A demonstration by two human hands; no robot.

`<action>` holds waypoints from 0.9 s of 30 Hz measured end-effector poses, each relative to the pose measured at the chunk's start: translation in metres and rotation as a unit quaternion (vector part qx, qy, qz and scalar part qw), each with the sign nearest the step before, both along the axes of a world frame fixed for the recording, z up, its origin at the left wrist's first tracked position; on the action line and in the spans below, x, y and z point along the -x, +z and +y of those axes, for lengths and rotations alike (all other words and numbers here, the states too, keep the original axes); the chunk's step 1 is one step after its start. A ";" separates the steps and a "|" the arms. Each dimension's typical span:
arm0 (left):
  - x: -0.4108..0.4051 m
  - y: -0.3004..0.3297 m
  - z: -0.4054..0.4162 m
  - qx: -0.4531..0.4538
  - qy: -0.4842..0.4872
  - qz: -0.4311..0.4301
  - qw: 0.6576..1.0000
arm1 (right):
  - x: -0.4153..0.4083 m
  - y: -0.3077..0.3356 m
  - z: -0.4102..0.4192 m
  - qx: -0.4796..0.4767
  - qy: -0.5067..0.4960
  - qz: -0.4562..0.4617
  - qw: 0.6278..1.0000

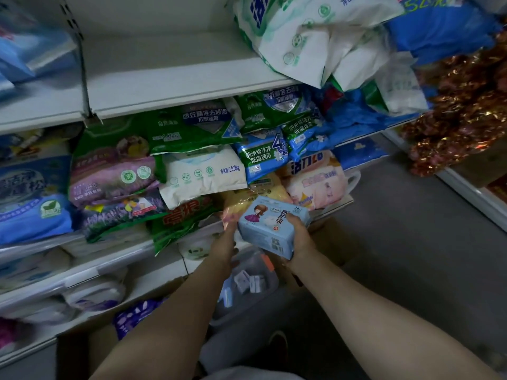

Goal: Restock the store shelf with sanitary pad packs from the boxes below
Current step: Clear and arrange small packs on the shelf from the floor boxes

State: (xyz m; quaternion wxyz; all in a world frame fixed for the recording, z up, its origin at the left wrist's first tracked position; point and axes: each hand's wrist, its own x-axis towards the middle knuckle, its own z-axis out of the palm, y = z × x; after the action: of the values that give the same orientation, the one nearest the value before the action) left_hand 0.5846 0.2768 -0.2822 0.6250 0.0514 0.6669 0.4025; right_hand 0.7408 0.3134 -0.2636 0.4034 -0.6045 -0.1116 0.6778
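Gripping a blue pack (270, 229) marked "医护级", the right hand (299, 237) lifts it. Left hand (226, 246) steadies its edge, grip unclear. A white bag (203, 174) reads "2.028kg".

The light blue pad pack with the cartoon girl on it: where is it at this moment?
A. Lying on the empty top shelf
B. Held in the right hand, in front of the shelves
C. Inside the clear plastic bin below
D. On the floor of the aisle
B: the right hand grips the light blue pad pack at its right end, holding it in the air in front of the stocked shelves, above the clear bin.
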 end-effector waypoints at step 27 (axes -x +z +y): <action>-0.200 -0.060 0.157 0.055 -0.067 -0.024 0.996 | -0.202 -0.059 0.133 0.124 -0.005 -0.113 0.986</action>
State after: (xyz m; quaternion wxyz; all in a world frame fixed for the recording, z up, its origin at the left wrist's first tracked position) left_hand 0.7842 0.4343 -0.3421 0.6684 0.0518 0.6676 0.3239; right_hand 0.9426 0.4461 -0.3223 0.3132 -0.7233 -0.0685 0.6116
